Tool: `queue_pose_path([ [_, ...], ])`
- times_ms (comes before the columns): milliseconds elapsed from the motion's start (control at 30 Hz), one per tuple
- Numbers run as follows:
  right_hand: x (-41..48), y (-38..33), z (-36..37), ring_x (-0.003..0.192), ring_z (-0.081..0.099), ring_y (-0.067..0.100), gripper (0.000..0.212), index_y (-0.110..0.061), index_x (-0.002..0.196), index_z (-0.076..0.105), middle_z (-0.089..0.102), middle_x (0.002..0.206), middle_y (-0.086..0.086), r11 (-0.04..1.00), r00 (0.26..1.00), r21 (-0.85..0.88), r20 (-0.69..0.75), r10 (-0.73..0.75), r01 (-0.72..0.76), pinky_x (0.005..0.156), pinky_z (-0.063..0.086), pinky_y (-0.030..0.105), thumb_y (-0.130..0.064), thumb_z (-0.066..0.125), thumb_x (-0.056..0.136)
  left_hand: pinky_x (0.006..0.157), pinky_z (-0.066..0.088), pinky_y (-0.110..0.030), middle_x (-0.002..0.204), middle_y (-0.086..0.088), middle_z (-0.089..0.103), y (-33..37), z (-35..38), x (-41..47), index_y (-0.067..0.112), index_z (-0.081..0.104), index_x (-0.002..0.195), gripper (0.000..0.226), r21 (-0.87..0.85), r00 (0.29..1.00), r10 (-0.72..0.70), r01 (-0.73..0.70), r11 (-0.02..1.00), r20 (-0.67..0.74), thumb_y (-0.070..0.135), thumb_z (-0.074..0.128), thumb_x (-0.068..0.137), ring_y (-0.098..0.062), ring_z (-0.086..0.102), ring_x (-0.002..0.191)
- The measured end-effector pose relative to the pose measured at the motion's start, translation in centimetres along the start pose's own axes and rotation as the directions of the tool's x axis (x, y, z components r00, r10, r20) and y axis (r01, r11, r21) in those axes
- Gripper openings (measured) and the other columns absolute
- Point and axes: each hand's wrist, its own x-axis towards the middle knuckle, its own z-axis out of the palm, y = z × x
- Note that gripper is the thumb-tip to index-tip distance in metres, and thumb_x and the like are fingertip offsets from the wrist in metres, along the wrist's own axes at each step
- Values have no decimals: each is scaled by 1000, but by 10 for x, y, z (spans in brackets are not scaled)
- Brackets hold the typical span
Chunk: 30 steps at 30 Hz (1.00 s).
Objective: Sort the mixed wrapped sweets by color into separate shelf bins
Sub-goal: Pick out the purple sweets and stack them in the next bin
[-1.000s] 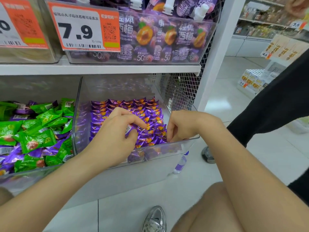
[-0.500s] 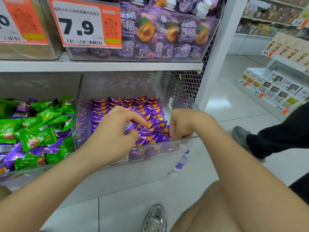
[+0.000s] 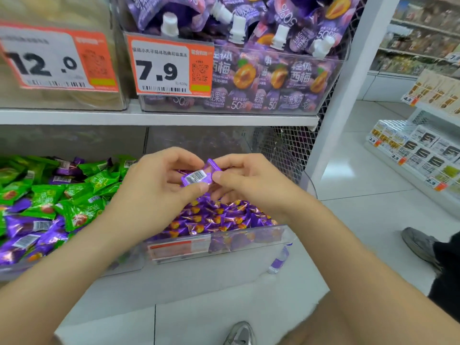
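Basically one head view. Left hand (image 3: 154,188) and right hand (image 3: 251,183) are raised together above the right bin (image 3: 249,236). Each grip is narrow, pinching the same purple sweet (image 3: 196,176) between thumb and fingertips, barcode side up. Right bin holds only purple sweets. Left bin (image 3: 124,263), just beside it, holds green sweets (image 3: 44,195) mixed with purple ones. Shelf above carries purple pouches (image 3: 273,75) behind a 7.9 price tag (image 3: 169,68). One stray wrapper (image 3: 278,261) lies on the floor near the right bin's corner.
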Motion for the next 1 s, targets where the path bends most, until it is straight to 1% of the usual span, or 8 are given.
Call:
queue_pose_path([
  [167,14,-6,33,75,74,23,15,1,107,70,77,98,19,827,943,468,46,329,-311,72,59,30,-9,62,100,80,54,-31,89,22,66,-5,-27,-3,38,76,105,26,402,989,146,-127,907,-15,51,77,82,1,61,80],
  [233,21,-5,39,79,77,23,25,-7,118,70,79,103,14,923,963,299,-40,265,-242,78,62,34,-20,69,97,88,50,-35,80,27,65,-11,-38,-1,37,77,104,21,450,991,133,-111,886,-18,52,70,90,6,60,82],
  [333,28,-6,44,85,78,13,41,-25,126,73,78,107,-5,957,980,-259,-109,-164,131,84,63,34,-27,84,86,85,52,-27,79,22,74,-18,-49,3,37,73,95,18,367,998,55,-43,929,-23,52,64,94,6,67,82],
  [400,34,-7,49,87,77,15,31,-21,117,78,80,100,-4,945,970,-236,-36,-239,224,84,63,34,-22,85,87,74,47,-14,77,17,74,-23,-52,7,34,68,92,18,345,998,44,-23,938,-51,50,62,96,4,67,79],
  [500,57,2,48,85,77,15,23,-24,109,79,79,94,-3,959,984,-253,-89,-157,130,82,63,33,-26,86,87,69,40,-9,82,12,70,-29,-57,14,32,65,94,12,392,992,64,-17,920,-108,40,59,101,0,62,78],
  [633,92,25,36,81,68,9,21,-31,106,80,75,94,-10,865,937,-502,-303,-174,-1,70,51,16,-35,85,87,80,37,-25,106,3,59,-50,-66,20,27,62,117,21,510,995,-59,93,855,-83,39,60,99,-11,55,86],
  [800,133,46,42,75,65,11,26,-25,106,79,75,92,-2,856,920,-508,-372,-123,-91,74,54,28,-37,87,84,88,48,-39,98,5,68,-63,-62,19,17,58,124,34,566,991,-131,94,819,24,43,51,104,-23,57,92],
  [1000,181,55,62,88,66,13,14,-16,104,76,76,103,0,814,927,-579,-333,-173,-56,81,52,21,-9,72,93,92,47,-40,99,5,50,-70,-79,18,28,64,121,26,592,996,-79,46,805,29,23,45,105,-24,59,102],
])
